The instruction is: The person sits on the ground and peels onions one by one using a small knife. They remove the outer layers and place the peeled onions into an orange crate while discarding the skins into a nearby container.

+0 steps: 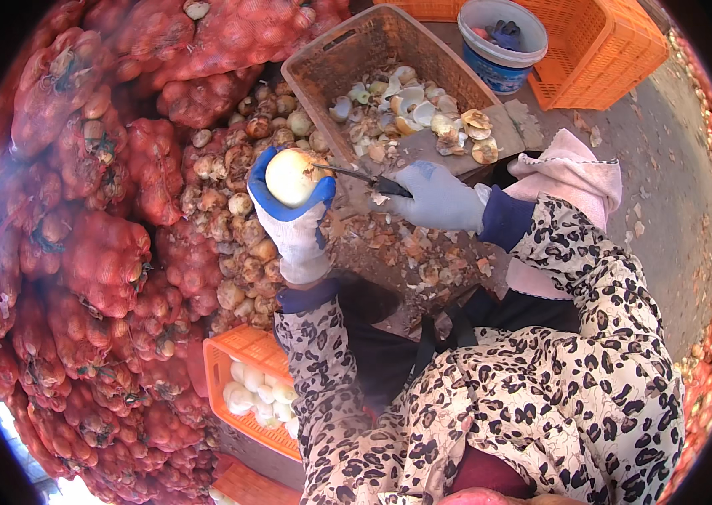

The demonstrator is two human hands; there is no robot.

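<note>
My left hand (292, 211), in a blue and white work glove, grips a pale, partly peeled onion (291, 177) at the centre of the view. A brown patch shows on the onion's right side, and the tip of a knife (349, 172) touches it there. The knife's black handle is in my right hand (435, 194), which wears a light grey-blue glove. Beyond both hands stands a dirty plastic crate (324, 120) holding onion skins and cut onion pieces (419, 110). Unpeeled onions (251, 221) lie heaped just left of my left hand.
Red mesh sacks of onions (106, 262) are piled high on the left. An orange crate (248, 426) with peeled white onions stands at lower left. A bucket (498, 69) with gloves and an orange crate (608, 63) are at upper right. Loose skins (419, 249) litter the floor.
</note>
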